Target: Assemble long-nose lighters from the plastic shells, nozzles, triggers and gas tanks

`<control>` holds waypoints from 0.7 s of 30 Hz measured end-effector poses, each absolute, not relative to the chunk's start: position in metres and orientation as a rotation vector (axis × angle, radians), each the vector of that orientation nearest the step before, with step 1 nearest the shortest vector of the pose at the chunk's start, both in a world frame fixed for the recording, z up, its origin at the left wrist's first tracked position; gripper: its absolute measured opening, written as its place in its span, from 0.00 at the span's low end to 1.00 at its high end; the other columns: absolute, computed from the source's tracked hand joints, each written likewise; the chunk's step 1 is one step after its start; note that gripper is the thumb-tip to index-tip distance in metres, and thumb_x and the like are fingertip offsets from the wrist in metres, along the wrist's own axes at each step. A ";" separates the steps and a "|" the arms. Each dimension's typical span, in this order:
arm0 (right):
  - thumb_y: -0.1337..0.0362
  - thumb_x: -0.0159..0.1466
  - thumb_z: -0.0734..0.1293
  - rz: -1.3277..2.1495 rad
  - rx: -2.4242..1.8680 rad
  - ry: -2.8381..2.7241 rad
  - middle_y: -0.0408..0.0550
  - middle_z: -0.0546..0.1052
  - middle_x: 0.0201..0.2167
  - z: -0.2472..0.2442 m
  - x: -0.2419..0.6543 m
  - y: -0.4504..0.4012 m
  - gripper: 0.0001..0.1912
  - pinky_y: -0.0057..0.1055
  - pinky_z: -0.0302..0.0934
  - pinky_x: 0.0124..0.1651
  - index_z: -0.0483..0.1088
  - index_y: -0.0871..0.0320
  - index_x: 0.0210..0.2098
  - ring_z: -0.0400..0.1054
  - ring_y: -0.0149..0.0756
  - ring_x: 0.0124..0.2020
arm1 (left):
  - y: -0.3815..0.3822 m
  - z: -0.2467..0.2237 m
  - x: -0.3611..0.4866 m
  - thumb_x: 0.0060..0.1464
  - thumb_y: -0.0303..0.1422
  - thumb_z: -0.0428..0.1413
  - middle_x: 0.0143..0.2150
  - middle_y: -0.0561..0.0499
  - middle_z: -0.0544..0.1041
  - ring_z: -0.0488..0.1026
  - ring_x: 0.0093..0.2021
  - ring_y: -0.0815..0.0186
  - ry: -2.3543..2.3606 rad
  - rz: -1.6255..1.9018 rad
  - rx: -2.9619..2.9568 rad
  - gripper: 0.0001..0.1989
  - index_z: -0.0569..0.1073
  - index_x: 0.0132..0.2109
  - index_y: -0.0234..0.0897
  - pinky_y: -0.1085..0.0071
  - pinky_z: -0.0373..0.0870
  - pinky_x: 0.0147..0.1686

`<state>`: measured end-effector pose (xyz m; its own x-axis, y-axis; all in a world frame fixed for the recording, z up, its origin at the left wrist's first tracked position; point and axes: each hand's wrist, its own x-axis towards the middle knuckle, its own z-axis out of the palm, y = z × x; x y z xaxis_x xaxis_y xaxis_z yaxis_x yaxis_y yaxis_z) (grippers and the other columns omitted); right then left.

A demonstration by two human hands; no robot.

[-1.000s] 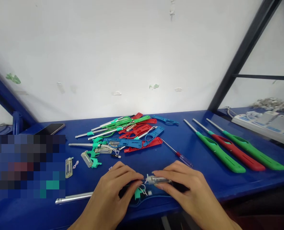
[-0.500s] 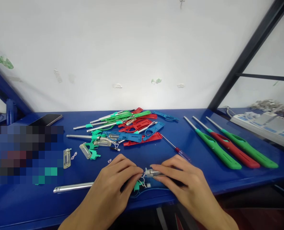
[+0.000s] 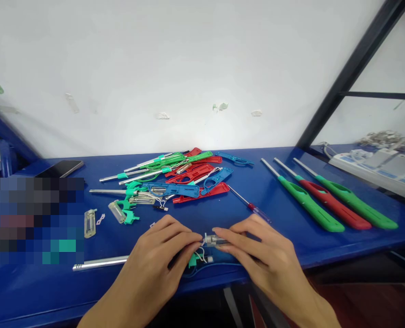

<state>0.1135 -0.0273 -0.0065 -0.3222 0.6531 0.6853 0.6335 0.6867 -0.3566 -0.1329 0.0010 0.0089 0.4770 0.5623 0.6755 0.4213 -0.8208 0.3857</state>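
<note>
My right hand (image 3: 267, 250) pinches a small clear fuel tank (image 3: 214, 239) between thumb and fingers, with the tank's valve end pointing left. Just left of it, the thumb and fingertips of my left hand (image 3: 164, 255) are pressed together at the valve end; what they hold is too small to make out. Below the fingertips are a green trigger piece (image 3: 193, 261), white wires and a blue casing half (image 3: 219, 269) near the table's front edge. A metal lighter tube (image 3: 99, 263) sticks out to the left from under my left hand.
Behind my hands lies a pile of red, green and blue casings (image 3: 192, 175) with tubes. A screwdriver (image 3: 257, 212) and several assembled lighters (image 3: 325, 196) lie to the right. Loose tanks (image 3: 90, 223), a phone (image 3: 62, 168) and a pixelated area are on the left; a power strip (image 3: 369, 168) is far right.
The camera view has shifted slightly, so the table's contents appear a little higher and mostly farther left. Both hands keep nearly the same pose around the tank.
</note>
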 end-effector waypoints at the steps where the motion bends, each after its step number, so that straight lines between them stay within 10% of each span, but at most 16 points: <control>1: 0.66 0.78 0.69 0.029 -0.992 -2.030 0.48 0.83 0.40 -0.007 0.114 -0.028 0.14 0.32 0.75 0.40 0.82 0.54 0.59 0.75 0.37 0.37 | 0.000 0.009 -0.133 0.72 0.23 0.60 0.40 0.53 0.85 0.76 0.38 0.65 0.869 1.263 2.554 0.08 0.81 0.49 0.40 0.69 0.76 0.41; 21: 0.65 0.80 0.66 0.004 -0.985 -2.076 0.50 0.84 0.41 -0.006 0.115 -0.028 0.15 0.32 0.76 0.38 0.82 0.52 0.60 0.77 0.37 0.38 | -0.003 0.010 -0.136 0.74 0.22 0.56 0.41 0.50 0.83 0.74 0.42 0.61 0.897 1.136 2.649 0.08 0.78 0.48 0.38 0.65 0.75 0.44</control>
<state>0.1147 -0.0276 -0.0063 -0.3586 0.6457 0.6741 0.6433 0.6942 -0.3228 -0.1355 -0.0033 0.0096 0.5416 0.5660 0.6215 0.4736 -0.8163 0.3307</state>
